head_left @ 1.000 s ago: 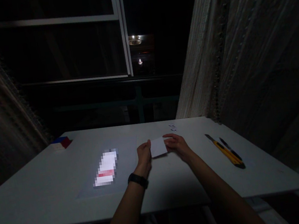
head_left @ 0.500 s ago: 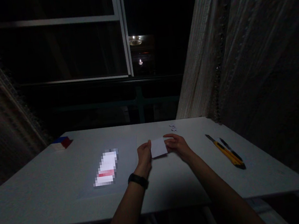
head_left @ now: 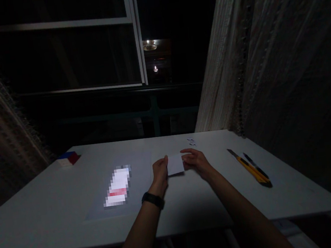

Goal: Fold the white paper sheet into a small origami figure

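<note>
A small white square of paper (head_left: 175,164) is held up above the table in front of me. My left hand (head_left: 160,171) is closed on its left edge, with the thumb on top. At the opposite edge, my right hand (head_left: 196,161) has its lower fingertips against the paper, while its index finger stretches out above the corner. The undersides of the fingers and whatever part of the paper lies behind them are hidden. A dark band (head_left: 152,200) circles my left wrist.
On the white table (head_left: 192,214) lie a larger paper sheet (head_left: 142,163), a bright pixelated rectangle (head_left: 118,186), a coloured cube (head_left: 68,158), small white pieces with dark marks (head_left: 191,141), a yellow utility knife (head_left: 249,168) and a dark pen (head_left: 254,164). Curtains (head_left: 214,64) hang on both sides.
The paper and my right fingers have shifted very slightly to the left. Everything else stays in place.
</note>
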`<state>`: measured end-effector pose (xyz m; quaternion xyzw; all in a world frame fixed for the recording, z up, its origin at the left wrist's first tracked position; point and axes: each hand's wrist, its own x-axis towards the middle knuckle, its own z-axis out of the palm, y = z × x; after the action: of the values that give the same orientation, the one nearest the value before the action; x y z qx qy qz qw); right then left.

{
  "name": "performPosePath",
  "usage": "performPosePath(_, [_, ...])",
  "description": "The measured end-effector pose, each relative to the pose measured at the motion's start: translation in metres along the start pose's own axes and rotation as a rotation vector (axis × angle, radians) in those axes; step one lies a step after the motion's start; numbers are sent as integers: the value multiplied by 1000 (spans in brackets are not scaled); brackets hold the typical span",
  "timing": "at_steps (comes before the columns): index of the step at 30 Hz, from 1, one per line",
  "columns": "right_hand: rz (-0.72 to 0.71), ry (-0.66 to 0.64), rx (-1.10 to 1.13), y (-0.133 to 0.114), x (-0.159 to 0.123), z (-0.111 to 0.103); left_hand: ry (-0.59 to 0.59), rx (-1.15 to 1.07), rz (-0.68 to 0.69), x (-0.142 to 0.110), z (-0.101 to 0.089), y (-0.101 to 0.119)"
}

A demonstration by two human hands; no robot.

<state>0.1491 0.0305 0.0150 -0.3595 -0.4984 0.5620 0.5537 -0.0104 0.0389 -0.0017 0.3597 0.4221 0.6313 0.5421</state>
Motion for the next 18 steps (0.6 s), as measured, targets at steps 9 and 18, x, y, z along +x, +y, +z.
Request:
performPosePath(9, [-4,-9,-4,-1,-1,1,-5,19,8,0,1,0])
performPosePath(18, [3,-14,0,-1,-2,0,-9,34,-2,-1,0,0])
